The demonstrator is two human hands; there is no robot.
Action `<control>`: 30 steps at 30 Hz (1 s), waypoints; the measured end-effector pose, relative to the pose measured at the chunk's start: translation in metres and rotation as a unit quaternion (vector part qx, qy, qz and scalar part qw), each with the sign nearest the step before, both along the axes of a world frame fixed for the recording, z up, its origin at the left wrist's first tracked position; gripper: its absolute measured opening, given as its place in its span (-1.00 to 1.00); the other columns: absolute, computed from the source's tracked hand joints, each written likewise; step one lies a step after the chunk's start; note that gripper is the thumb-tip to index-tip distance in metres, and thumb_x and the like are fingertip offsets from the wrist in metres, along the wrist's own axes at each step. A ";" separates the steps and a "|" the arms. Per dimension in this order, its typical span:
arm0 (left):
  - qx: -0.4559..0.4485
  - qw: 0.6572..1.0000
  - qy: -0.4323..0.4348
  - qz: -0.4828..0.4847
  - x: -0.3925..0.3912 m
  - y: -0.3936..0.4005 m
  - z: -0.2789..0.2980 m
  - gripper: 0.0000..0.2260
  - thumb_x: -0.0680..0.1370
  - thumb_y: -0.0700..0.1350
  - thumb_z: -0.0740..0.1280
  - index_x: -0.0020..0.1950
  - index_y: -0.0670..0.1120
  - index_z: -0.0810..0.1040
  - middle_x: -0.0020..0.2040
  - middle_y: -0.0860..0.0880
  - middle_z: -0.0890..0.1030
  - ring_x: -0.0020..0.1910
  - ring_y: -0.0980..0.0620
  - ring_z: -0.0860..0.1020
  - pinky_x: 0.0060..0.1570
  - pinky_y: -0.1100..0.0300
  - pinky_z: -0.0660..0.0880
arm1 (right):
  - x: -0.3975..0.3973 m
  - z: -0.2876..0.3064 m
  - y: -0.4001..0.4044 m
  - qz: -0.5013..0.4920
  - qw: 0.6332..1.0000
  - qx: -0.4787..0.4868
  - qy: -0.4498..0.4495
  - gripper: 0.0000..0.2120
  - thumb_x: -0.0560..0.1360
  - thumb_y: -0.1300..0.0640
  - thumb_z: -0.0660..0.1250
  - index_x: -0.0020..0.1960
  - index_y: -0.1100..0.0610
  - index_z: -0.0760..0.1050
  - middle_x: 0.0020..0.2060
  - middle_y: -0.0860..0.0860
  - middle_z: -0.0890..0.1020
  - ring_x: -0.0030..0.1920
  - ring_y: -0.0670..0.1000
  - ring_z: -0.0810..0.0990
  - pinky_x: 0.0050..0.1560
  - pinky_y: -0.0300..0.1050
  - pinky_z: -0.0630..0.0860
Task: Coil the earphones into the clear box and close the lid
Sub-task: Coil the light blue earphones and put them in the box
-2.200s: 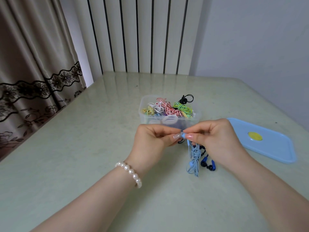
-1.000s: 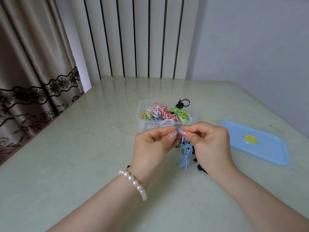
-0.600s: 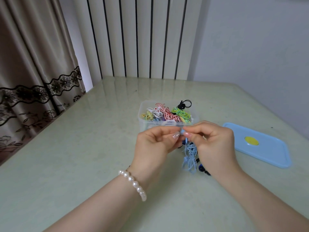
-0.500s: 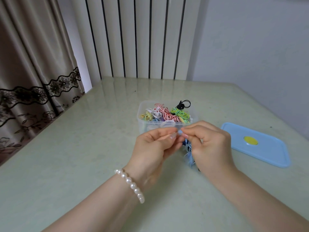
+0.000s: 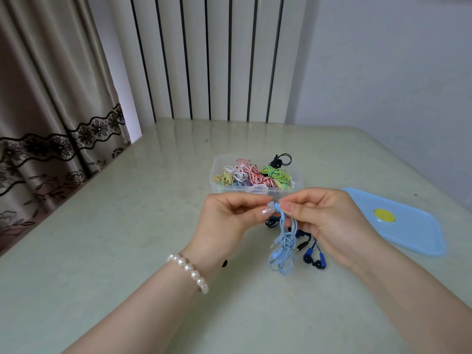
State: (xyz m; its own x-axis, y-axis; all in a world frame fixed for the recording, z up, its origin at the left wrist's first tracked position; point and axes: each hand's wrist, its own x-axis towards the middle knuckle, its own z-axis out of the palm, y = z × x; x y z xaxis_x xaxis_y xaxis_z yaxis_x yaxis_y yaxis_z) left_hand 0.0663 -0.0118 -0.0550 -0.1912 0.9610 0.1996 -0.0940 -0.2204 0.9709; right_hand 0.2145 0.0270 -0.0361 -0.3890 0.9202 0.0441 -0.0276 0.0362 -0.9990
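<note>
A light blue pair of earphones hangs in a tangled bundle between my hands, its lower loops near the table. My left hand and my right hand both pinch its top end just in front of the clear box. The box stands open and holds several coiled earphones in yellow, white, red-striped, green and black. A dark blue pair of earphones lies on the table under my right hand, partly hidden. The blue lid with a yellow spot lies flat to the right.
The pale green table has its left edge beside a brown curtain. A striped white radiator panel and a grey wall stand behind the far edge.
The light blue bundle, briefly hidden behind my right hand, hangs in full view again. Both hands keep pinching its top in about the same place.
</note>
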 end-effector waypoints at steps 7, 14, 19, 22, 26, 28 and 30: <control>0.005 0.999 -0.033 0.008 0.000 -0.001 0.000 -0.89 0.30 -0.37 0.40 -0.22 -0.23 0.63 -0.37 -0.09 0.66 -0.39 0.05 0.62 -0.28 0.26 0.57 | 0.002 0.002 0.000 0.006 1.000 0.021 0.006 -0.88 0.15 0.16 0.40 -0.31 0.14 0.62 -0.47 0.03 0.61 -0.46 -0.05 0.51 -0.34 -0.23 0.53; -0.089 0.969 -0.209 -0.095 -0.001 -0.001 0.001 -0.86 0.25 -0.31 0.34 -0.28 -0.21 0.68 -0.35 -0.12 0.66 -0.41 0.07 0.61 -0.32 0.29 0.58 | 0.001 0.001 0.000 0.028 0.999 0.021 0.027 -0.82 0.14 0.18 0.41 -0.26 0.16 0.65 -0.36 0.12 0.65 -0.33 0.03 0.55 -0.23 -0.18 0.54; -0.104 0.966 -0.207 -0.116 -0.002 -0.001 0.002 -0.88 0.26 -0.30 0.33 -0.33 -0.21 0.66 -0.42 -0.08 0.62 -0.46 0.11 0.57 -0.39 0.32 0.55 | 0.000 0.002 -0.003 0.054 0.998 0.023 0.022 -0.84 0.17 0.18 0.39 -0.27 0.15 0.66 -0.33 0.13 0.64 -0.27 0.07 0.54 -0.21 -0.19 0.53; -0.111 0.969 -0.189 -0.117 -0.002 -0.002 0.001 -0.91 0.25 -0.29 0.34 -0.36 -0.20 0.65 -0.43 -0.08 0.62 -0.47 0.11 0.57 -0.41 0.32 0.54 | 0.000 0.003 -0.005 0.052 0.998 0.034 0.014 -0.86 0.19 0.17 0.38 -0.27 0.15 0.64 -0.39 0.12 0.60 -0.33 0.02 0.52 -0.24 -0.22 0.51; -0.140 0.969 -0.172 -0.109 -0.001 -0.002 0.000 -0.93 0.23 -0.26 0.36 -0.40 -0.19 0.65 -0.46 -0.08 0.60 -0.49 0.11 0.57 -0.43 0.32 0.54 | -0.001 0.005 -0.007 0.034 0.994 0.101 -0.030 -0.93 0.31 0.31 0.39 -0.23 0.20 0.61 -0.40 0.06 0.63 -0.32 0.01 0.55 -0.26 -0.26 0.53; -0.155 0.967 -0.168 -0.108 -0.002 -0.001 0.000 -0.93 0.22 -0.26 0.36 -0.41 -0.19 0.65 -0.48 -0.07 0.59 -0.50 0.12 0.56 -0.44 0.32 0.54 | -0.003 0.004 -0.009 0.016 0.991 0.129 -0.035 -0.89 0.36 0.40 0.36 -0.23 0.22 0.60 -0.40 0.02 0.65 -0.33 -0.04 0.58 -0.25 -0.31 0.54; -0.166 0.966 -0.164 -0.111 -0.002 -0.001 -0.001 -0.93 0.22 -0.25 0.36 -0.41 -0.19 0.65 -0.48 -0.07 0.59 -0.50 0.13 0.56 -0.45 0.32 0.54 | -0.005 0.005 -0.012 0.004 0.987 0.154 -0.038 -0.85 0.36 0.43 0.35 -0.24 0.21 0.60 -0.40 -0.01 0.66 -0.34 -0.09 0.60 -0.24 -0.34 0.53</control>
